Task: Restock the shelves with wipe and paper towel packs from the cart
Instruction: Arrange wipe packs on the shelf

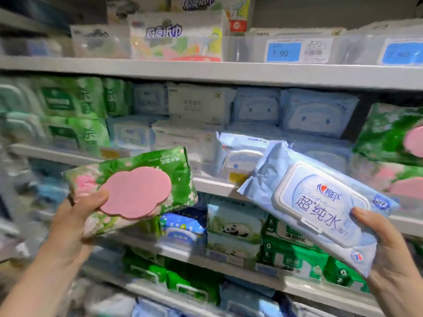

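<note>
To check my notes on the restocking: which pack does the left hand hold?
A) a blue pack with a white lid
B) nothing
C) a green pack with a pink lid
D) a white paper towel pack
C: the left hand grips the green pack with the pink lid; the blue pack is in the right hand.

Grey shelves (251,75) full of green, blue and white wipe packs (318,112).
</note>
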